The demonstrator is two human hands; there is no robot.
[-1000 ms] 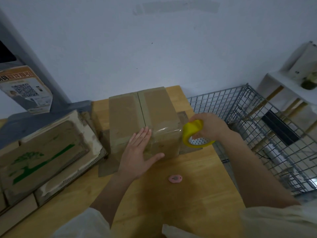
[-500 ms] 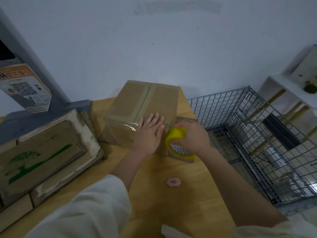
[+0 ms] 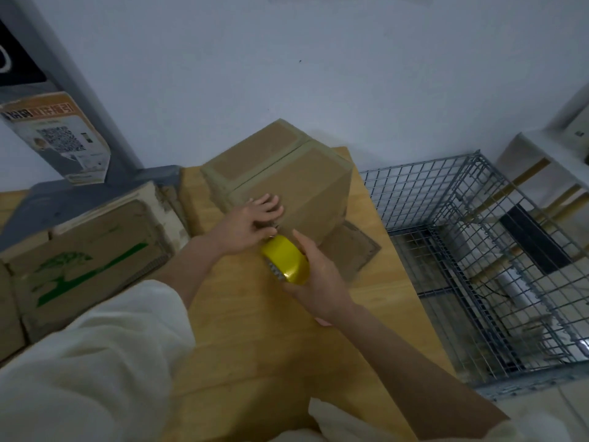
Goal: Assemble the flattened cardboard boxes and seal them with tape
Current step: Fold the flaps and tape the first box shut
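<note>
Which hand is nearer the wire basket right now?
Right. The right hand, gripping the yellow tape roll, sits closer to the wire basket; the left hand presses the box farther away.

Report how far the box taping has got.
Done: the cardboard box is folded up, with tape along its top seam and edges. In hand: the left hand presses flat on the near side while the right hand holds the yellow tape dispenser at the lower edge. Left: finishing and cutting this strip; whether the underside is sealed cannot be seen.
</note>
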